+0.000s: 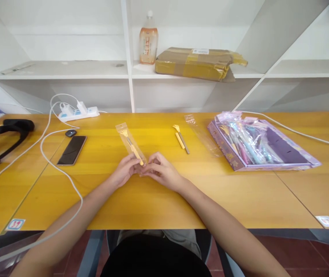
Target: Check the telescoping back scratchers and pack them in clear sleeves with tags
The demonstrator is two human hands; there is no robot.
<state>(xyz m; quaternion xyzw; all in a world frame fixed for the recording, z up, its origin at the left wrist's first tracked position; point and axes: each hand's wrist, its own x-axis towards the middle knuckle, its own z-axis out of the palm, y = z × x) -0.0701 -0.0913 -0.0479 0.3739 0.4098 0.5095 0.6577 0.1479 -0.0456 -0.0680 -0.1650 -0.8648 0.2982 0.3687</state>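
A small yellow hand-shaped back scratcher (132,146) lies inside a clear plastic bag (121,127), held slantwise just over the table. My left hand (126,169) is closed on the bag, its thumb against the handle end. My right hand (162,171) pinches the bag's lower end, its fingertips close to the left ones. Farther right, a second back scratcher (183,141) with a yellow hand head and grey shaft rests unwrapped, a short yellow handle piece (179,141) beside it. Next to that, another clear plastic bag (203,135) lies flat, with no scratcher visible in it.
A purple box (294,156) at the right holds several bagged items. To the left are a phone (72,151), a small black object (71,133), a power strip (79,114), loose white cable and a black headset (5,138). A bottle (148,40) and taped carton (194,63) stand on the shelf.
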